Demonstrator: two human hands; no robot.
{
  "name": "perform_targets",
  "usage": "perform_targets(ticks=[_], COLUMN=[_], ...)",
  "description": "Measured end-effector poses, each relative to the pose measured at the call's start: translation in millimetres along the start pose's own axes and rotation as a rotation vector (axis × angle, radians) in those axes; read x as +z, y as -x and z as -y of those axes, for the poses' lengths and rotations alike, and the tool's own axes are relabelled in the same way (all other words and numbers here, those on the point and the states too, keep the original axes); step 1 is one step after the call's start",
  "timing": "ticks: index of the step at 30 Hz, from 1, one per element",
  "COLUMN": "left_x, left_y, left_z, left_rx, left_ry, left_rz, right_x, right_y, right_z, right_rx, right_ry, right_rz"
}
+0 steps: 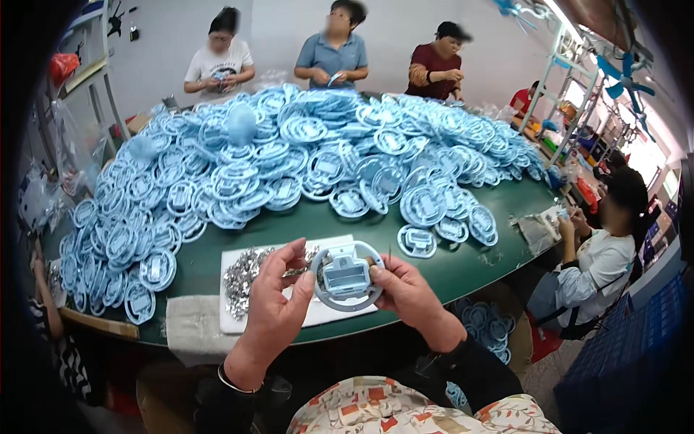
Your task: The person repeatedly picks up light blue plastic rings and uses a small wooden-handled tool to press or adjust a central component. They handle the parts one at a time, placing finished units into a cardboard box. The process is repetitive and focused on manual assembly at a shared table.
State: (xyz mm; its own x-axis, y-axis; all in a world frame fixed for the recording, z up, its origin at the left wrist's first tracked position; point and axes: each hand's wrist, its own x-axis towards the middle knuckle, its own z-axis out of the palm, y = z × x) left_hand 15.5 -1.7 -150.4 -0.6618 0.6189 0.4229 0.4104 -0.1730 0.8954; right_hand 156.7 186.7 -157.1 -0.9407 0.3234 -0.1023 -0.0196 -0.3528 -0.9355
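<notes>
A round light-blue plastic part (347, 278), with a rectangular pocket in its middle, is held up over the table's near edge. My right hand (409, 289) grips its right rim between thumb and fingers; a thin dark point sticks up beside the fingertips. My left hand (278, 293) is at the part's left side, its thumb by the rim and its fingers curled. Small silvery metal pieces show between those fingers, their exact shape hard to make out. Under both hands lies a white board (329, 316), bearing a heap of small metal pieces (240, 281) on its left.
A large pile of similar blue parts (318, 152) covers much of the green table (318, 223). A grey cloth (194, 327) lies left of the board. Several people work around the table; one person (603, 253) sits at the right. More blue parts (486, 325) are below the table's edge.
</notes>
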Motion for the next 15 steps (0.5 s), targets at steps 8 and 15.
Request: perform_targets(ticks=[8,15], left_x=[12,22], left_y=[34,52], left_z=[26,45], left_rx=[-0.517,-0.607], left_ry=[0.532,0.670], left_rz=[0.062,0.067], right_x=[-4,-27], right_y=[7,11], right_z=[-24,-42], right_rx=[0.122,0.186], right_ry=[-0.018,0.065], right_rz=[0.083,0.071])
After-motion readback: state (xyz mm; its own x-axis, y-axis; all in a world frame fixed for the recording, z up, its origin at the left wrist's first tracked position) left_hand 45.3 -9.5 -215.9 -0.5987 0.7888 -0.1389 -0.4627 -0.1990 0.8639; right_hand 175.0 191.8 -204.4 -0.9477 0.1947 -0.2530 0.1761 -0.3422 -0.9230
